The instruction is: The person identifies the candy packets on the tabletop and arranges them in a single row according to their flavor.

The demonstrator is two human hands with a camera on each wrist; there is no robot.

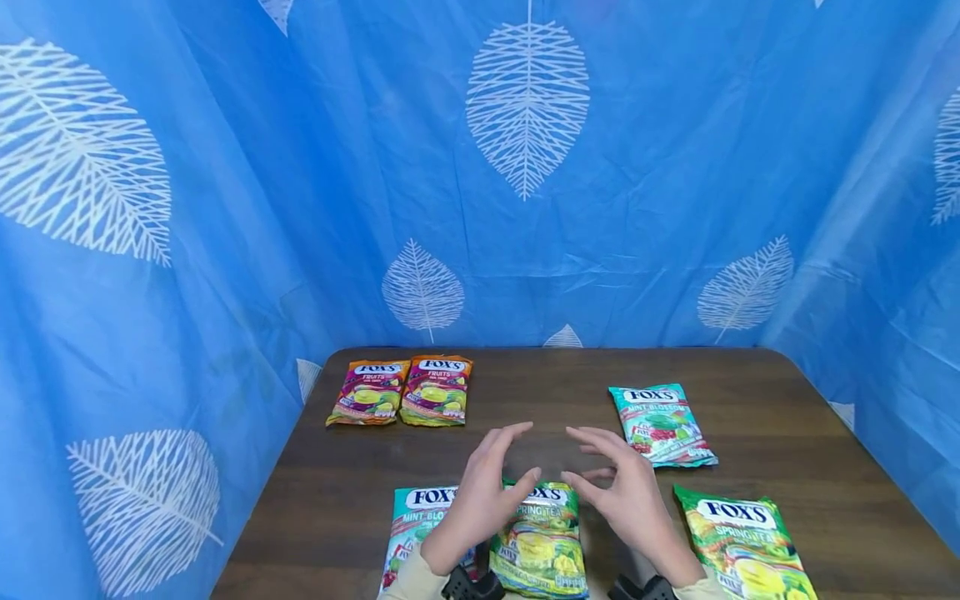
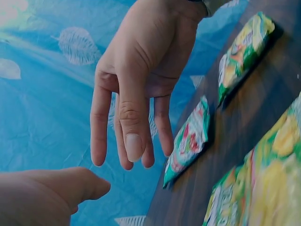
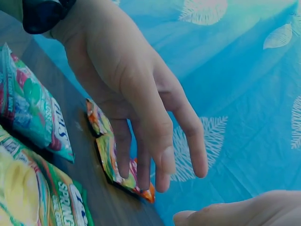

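Observation:
Both hands hover over the front of the table, palms facing each other and a gap between the fingertips. My left hand [image 1: 483,492] has gently bent fingers and holds nothing. Opposite it, my right hand [image 1: 633,500] is likewise empty, thumb apart from the fingers. Beneath and between them lies a green Fox's Spring Tea candy bag [image 1: 536,554]. A teal Mint Blossom candy bag [image 1: 405,533] is partly hidden behind the left wrist. Beyond the right hand lies another Mint Blossom bag [image 1: 667,429], and a second Spring Tea bag [image 1: 753,554] sits to its right.
Two purple-and-orange Fox's Fruits bags [image 1: 367,396] [image 3: 106,146] lie side by side at the table's back left. The dark wooden table [image 1: 540,383] meets a blue curtain [image 1: 645,208] with white leaf prints behind and at both sides.

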